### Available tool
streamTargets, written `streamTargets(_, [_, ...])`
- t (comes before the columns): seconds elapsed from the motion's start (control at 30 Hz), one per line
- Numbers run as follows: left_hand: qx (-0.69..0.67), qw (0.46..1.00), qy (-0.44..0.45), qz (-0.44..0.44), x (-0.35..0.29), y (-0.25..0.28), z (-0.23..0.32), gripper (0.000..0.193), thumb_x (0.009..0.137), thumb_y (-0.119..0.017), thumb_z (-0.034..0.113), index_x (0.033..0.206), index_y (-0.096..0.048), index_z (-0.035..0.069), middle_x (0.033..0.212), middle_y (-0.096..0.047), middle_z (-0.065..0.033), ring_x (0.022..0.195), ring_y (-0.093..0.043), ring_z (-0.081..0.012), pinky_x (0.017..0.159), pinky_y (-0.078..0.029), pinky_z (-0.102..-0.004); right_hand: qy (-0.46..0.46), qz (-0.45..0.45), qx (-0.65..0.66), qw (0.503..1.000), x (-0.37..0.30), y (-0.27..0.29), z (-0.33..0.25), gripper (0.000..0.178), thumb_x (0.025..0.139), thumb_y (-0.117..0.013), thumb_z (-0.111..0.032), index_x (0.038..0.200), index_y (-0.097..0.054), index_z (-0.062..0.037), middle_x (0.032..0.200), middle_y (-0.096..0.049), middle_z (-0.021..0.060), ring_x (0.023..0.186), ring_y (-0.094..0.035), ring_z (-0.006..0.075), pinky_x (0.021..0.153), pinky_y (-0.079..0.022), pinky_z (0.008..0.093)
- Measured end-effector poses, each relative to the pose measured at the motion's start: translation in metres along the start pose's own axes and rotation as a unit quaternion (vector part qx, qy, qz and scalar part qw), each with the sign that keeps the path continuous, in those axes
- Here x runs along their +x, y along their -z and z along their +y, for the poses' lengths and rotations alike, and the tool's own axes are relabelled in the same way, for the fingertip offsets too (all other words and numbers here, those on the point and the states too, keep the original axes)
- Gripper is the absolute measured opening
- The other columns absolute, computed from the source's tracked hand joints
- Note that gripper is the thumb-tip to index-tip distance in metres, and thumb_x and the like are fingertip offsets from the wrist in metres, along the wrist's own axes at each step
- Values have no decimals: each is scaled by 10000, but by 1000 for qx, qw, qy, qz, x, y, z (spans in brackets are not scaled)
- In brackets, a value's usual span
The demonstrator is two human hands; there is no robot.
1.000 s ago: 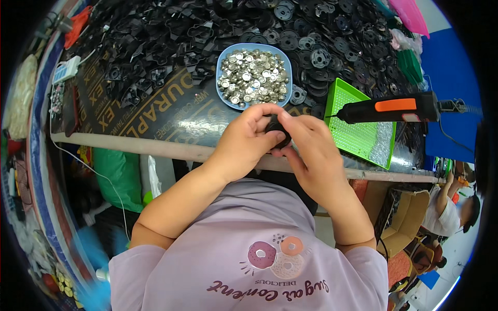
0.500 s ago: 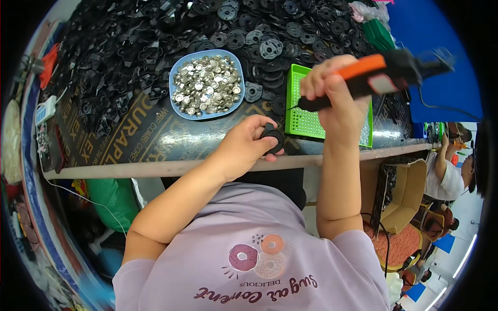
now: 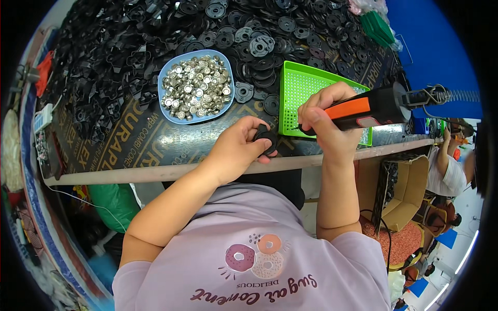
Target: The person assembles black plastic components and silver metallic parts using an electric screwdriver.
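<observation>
In the head view, the landmark is the bright green, rectangular, perforated plastic tray [image 3: 301, 90]. Just left of its near corner, the left hand [image 3: 233, 149] pinches a round black plastic part [image 3: 266, 140] between thumb and fingers. The right hand [image 3: 333, 124] wraps a black-and-orange cylindrical power screwdriver [image 3: 383, 105] across the tray's near side. Left of the tray stands a pale-blue rounded plastic bowl [image 3: 179, 120] of silvery round metal pieces [image 3: 197, 88].
</observation>
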State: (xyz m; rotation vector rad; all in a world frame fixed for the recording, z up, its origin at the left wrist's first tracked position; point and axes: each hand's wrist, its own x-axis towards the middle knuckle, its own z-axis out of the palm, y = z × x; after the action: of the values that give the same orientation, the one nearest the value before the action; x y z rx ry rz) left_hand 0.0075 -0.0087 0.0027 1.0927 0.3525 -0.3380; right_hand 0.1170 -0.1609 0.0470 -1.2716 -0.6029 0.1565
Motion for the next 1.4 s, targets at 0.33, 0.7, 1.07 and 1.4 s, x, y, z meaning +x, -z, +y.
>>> streamTargets(0.33, [-13, 1000, -1, -2, 0, 1, -2, 263, 909, -530, -30, 1160, -455, -8, 1010, -606, -108, 875, -663, -191, 702, -562, -258, -17, 10, -2, 1000, -3, 0, -1, 248, 727, -723, 65, 825, -523, -44, 716, -595, 39, 620, -560, 90, 572, -463, 219])
streamTargets(0.7, [17, 1000, -2, 17, -2, -3, 1, 269, 906, -535, -25, 1163, -458, -12, 1024, -609, -104, 874, -660, -176, 696, -558, -251, 41, -67, 107, 991, 4, -6, -31, 343, 832, -671, -320, 894, -463, -55, 675, -477, 41, 575, -482, 169, 598, -448, 346])
streamTargets(1.07, [7, 999, -30, 13, -1, -3, -3, 271, 894, -567, -2, 1149, -476, -20, 943, -624, -90, 794, -649, -134, 626, -549, -240, 57, -81, 140, 985, -6, -44, -11, 250, 755, -641, 84, 846, -450, -48, 673, -534, 56, 564, -513, 128, 558, -465, 275])
streamTargets(1.4, [-11, 997, -76, -3, 1, 1, -12, 233, 892, -564, 0, 1115, -500, -16, 953, -631, -78, 799, -649, -123, 633, -552, -237, 99, -143, 26, 984, -9, -44, -11, 256, 757, -676, 24, 842, -451, -64, 657, -546, 29, 564, -515, 117, 561, -454, 248])
